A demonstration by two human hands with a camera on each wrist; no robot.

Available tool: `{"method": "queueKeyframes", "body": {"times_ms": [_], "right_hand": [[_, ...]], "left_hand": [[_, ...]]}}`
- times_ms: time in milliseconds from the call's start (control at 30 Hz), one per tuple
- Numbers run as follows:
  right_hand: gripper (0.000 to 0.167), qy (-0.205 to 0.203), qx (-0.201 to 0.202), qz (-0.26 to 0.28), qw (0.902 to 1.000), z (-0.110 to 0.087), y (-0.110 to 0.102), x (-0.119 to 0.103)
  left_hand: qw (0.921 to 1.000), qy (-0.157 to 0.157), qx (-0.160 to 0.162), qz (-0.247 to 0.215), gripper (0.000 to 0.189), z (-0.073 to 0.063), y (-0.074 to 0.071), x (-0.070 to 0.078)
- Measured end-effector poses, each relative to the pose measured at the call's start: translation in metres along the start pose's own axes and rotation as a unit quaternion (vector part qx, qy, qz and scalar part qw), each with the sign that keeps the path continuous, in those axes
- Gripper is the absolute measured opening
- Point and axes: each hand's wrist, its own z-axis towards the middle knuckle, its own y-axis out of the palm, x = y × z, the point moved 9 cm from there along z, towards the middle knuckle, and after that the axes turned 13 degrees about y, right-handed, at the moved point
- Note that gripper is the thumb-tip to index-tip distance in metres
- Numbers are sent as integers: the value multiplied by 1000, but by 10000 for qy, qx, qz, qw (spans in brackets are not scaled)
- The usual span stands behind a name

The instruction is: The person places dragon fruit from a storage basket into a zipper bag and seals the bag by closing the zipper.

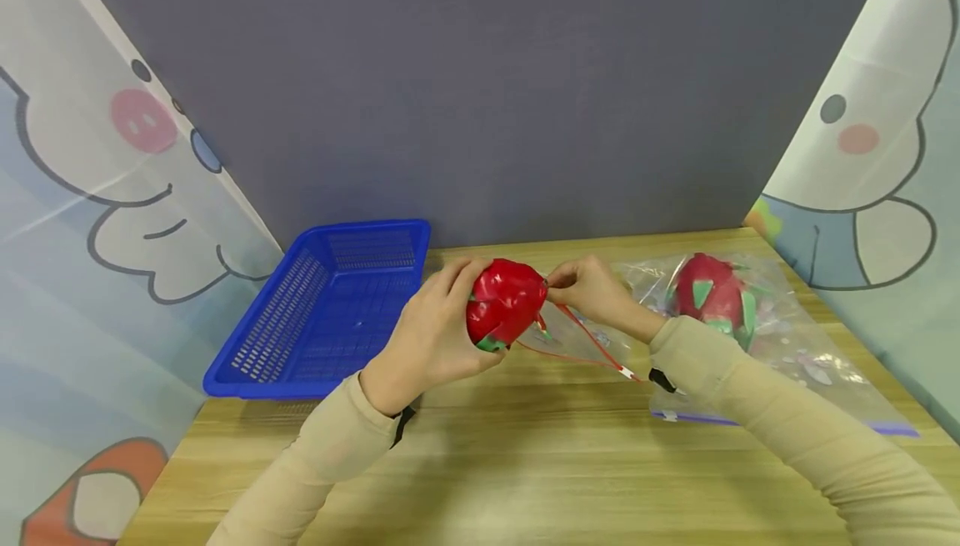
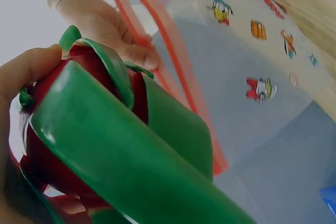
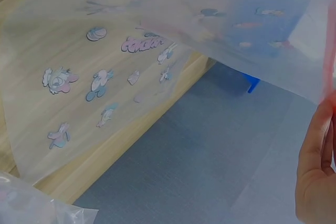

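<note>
A glossy red dragon fruit with green leaf scales [image 1: 506,304] is gripped in my left hand [image 1: 427,329], raised above the table. In the left wrist view the dragon fruit [image 2: 121,124] fills the foreground, with my thumb [image 2: 34,66] against its top. Just right of it, my right hand [image 1: 596,292] pinches the red zip edge of a clear bag printed with small cartoon figures [image 2: 236,51]. The bag's mouth gapes near the fruit in the left wrist view. In the right wrist view my right hand [image 3: 317,171] holds that red edge, and the bag [image 3: 105,90] hangs beside it.
On the left of the wooden table [image 1: 480,471] stands a blue plastic basket [image 1: 352,313]. At the right lies another clear bag with a purple-blue zip [image 1: 810,371], holding a second dragon fruit [image 1: 708,292]. A dark grey panel [image 1: 487,96] rises behind.
</note>
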Motion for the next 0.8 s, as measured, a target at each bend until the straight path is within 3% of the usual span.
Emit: {"method": "queueKeyframes", "body": {"times_ms": [633,800], "right_hand": [[16,101,201,-23,9997,5,-7,-9],[17,193,269,-79,9994,7,-6,-7]], "left_hand": [[9924,43,-809,925,92,-1,46,2],[9895,339,-901,1077,92,-6,58,10]]}}
